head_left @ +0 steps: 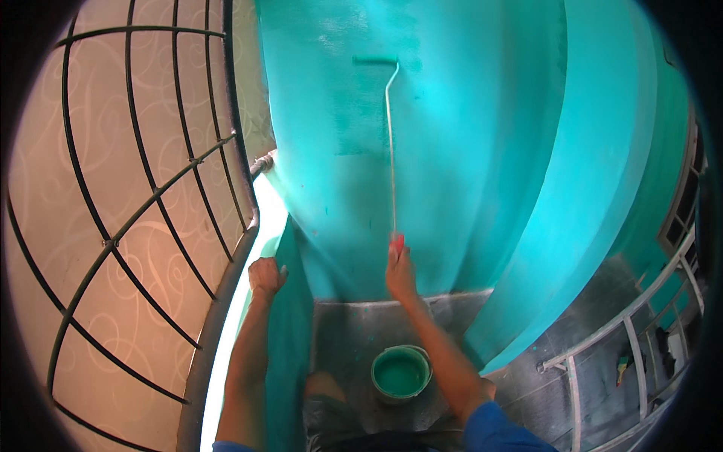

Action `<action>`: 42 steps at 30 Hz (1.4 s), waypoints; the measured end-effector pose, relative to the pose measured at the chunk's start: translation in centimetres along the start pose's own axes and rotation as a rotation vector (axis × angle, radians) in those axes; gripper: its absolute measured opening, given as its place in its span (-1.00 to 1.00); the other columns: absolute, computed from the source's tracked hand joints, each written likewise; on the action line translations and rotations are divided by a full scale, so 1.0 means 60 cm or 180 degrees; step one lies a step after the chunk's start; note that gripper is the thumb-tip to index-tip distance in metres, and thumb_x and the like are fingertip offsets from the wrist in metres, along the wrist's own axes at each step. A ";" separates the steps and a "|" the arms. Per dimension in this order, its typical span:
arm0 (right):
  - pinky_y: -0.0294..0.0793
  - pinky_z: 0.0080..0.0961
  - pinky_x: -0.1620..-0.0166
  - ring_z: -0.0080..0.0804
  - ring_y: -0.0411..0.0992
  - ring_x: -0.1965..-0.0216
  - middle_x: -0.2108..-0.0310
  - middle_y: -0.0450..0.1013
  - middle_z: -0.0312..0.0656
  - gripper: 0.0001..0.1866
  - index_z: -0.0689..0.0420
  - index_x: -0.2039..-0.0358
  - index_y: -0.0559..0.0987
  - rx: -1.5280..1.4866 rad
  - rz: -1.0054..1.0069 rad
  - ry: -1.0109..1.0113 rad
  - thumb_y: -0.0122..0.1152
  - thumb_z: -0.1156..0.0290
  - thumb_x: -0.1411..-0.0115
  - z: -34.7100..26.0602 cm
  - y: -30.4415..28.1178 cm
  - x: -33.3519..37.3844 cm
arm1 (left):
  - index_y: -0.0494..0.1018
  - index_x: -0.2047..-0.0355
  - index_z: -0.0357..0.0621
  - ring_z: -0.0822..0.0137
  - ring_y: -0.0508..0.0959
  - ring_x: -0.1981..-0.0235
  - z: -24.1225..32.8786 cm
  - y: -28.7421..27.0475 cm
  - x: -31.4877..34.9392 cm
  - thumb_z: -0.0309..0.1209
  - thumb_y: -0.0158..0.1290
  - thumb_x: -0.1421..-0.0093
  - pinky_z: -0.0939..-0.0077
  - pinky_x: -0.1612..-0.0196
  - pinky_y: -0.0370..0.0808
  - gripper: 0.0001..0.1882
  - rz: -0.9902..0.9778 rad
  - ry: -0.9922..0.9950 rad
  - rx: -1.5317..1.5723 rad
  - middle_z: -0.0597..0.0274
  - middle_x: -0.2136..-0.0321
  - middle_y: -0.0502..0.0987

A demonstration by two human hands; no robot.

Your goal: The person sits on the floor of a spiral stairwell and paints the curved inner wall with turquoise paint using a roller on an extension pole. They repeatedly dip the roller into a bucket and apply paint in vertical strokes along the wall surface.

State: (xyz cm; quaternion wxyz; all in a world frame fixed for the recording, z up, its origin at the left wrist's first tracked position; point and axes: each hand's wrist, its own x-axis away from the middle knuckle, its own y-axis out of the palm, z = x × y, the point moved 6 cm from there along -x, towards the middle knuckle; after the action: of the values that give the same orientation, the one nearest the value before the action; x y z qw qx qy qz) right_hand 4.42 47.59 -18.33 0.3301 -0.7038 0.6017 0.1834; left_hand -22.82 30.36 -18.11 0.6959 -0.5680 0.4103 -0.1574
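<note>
Right hand (400,273) closed on the roller (392,151) handle, roller head up against the teal wall (467,135). Left hand (266,276) on the ledge (271,197), can't tell if gripping. Bucket (403,352) of green paint on floor (345,339) between forearms.

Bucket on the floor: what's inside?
Green paint, its surface showing below the rim of the bucket. The bottom, and anything submerged, can't be seen: the paint covers it.
</note>
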 end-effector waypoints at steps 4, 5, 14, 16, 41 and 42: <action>0.37 0.06 0.42 0.32 0.39 0.39 0.47 0.41 0.28 -0.60 0.30 0.19 0.25 0.0493 -0.0002 0.0219 -0.19 0.14 -0.30 -0.061 0.004 -0.141 | 0.54 0.52 -0.20 0.20 0.57 0.42 0.015 0.001 -0.011 -0.14 0.13 0.01 0.35 0.27 0.48 -0.67 0.0227 0.0036 0.0016 0.06 0.54 0.55; 0.37 0.06 0.41 0.33 0.39 0.39 0.47 0.41 0.29 -0.59 0.31 0.19 0.24 0.0469 -0.0083 0.0335 -0.19 0.14 -0.30 -0.063 -0.002 -0.150 | 0.54 0.54 -0.21 0.19 0.58 0.44 0.020 -0.002 -0.013 -0.16 0.14 0.01 0.35 0.28 0.49 -0.68 0.0235 -0.0028 0.0146 0.06 0.55 0.55; 0.35 -0.01 0.34 0.29 0.39 0.37 0.44 0.42 0.25 -0.58 0.29 0.07 0.26 0.0605 -0.0515 0.0536 -0.21 0.16 -0.30 0.074 0.044 0.127 | 0.53 0.61 -0.22 0.11 0.59 0.48 -0.014 0.013 -0.021 -0.26 0.18 0.06 0.35 0.33 0.52 -0.75 0.0519 -0.0336 0.0662 0.02 0.58 0.55; 0.34 0.00 0.34 0.29 0.39 0.36 0.43 0.41 0.26 -0.59 0.29 0.09 0.27 0.0498 -0.0373 0.0701 -0.22 0.16 -0.30 0.080 0.035 0.177 | 0.53 0.61 -0.21 0.11 0.59 0.49 -0.010 0.007 -0.022 -0.27 0.18 0.06 0.35 0.34 0.52 -0.76 0.0502 -0.0362 0.0685 0.02 0.58 0.55; 0.26 -0.10 -0.02 0.19 0.24 -0.05 -0.06 0.25 0.20 -0.56 0.19 -0.13 0.21 0.0154 -0.0849 0.0869 -0.26 0.22 -0.33 0.080 0.077 0.203 | 0.52 0.63 -0.19 0.16 0.60 0.51 -0.010 0.011 -0.022 -0.32 0.12 0.08 0.37 0.39 0.53 -0.82 0.0608 -0.0323 0.0550 0.04 0.60 0.55; 0.29 -0.09 0.01 0.20 0.26 -0.01 -0.01 0.29 0.20 -0.57 0.22 -0.10 0.23 0.0212 -0.0774 0.0530 -0.26 0.22 -0.32 0.045 0.079 0.159 | 0.52 0.63 -0.19 0.17 0.60 0.51 -0.008 0.012 -0.022 -0.32 0.12 0.07 0.37 0.39 0.53 -0.82 0.0607 -0.0335 0.0556 0.04 0.60 0.55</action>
State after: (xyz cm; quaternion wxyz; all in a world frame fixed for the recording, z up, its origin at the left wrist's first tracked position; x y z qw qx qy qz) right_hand 2.21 42.27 -27.65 0.3221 -0.7729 0.5430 0.0630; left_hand -24.15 31.17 -18.25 0.7750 -0.4711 0.4101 -0.0957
